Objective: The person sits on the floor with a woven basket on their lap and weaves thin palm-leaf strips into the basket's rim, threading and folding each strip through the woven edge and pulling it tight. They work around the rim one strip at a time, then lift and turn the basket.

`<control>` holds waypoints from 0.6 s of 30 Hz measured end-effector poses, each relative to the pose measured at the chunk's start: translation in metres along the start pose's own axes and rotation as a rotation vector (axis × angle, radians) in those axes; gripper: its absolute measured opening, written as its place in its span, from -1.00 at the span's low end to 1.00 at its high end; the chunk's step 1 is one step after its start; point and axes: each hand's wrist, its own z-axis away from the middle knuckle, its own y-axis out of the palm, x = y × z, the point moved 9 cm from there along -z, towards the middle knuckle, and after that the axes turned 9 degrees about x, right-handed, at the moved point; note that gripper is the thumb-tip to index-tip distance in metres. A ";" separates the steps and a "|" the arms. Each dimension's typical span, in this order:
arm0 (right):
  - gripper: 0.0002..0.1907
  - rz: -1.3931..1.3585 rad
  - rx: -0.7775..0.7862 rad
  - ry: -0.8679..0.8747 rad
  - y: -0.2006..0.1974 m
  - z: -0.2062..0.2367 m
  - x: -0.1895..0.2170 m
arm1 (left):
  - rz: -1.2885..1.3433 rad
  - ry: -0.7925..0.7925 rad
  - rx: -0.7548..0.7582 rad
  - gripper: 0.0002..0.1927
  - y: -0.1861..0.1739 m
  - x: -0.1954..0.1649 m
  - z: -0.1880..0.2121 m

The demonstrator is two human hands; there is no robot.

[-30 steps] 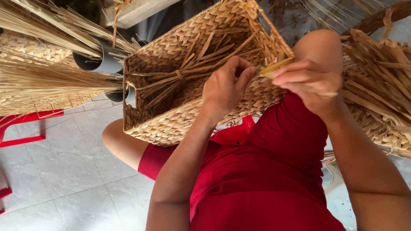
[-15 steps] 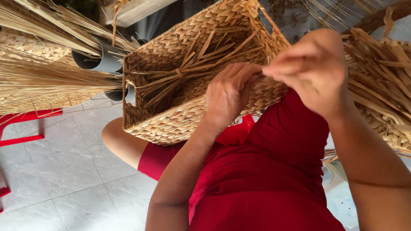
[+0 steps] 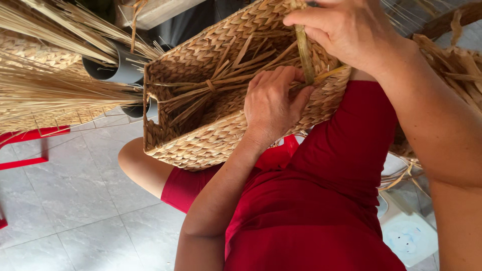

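Two hands work at the rim of a basket [image 3: 211,135] resting on the person's lap. The left hand [image 3: 273,103] is curled over the rim, fingers pressing the weave just under the strand [image 3: 303,50]. Above it, the right hand [image 3: 346,30] pinches that flat strand and holds it taut. Too hard a tug could snap the strand or loosen the plait; a slack left hand could let the basket tip. Beyond the hands, loose reeds [image 3: 55,90] lie over grey pipes [image 3: 113,68].
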 end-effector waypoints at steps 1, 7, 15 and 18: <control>-0.83 -0.003 0.006 0.047 -0.002 0.002 -0.003 | -0.010 -0.011 0.010 -0.74 0.002 0.000 -0.001; -0.88 -0.601 0.112 0.357 0.024 0.013 -0.029 | -0.071 -0.066 0.039 -0.74 0.013 0.002 -0.006; -0.80 -0.815 0.333 0.663 0.062 0.036 -0.046 | -0.158 -0.038 0.020 -0.74 0.020 -0.002 -0.006; -0.78 -0.649 0.358 0.641 0.062 0.039 -0.043 | -0.112 -0.021 0.013 -0.71 0.019 -0.003 -0.004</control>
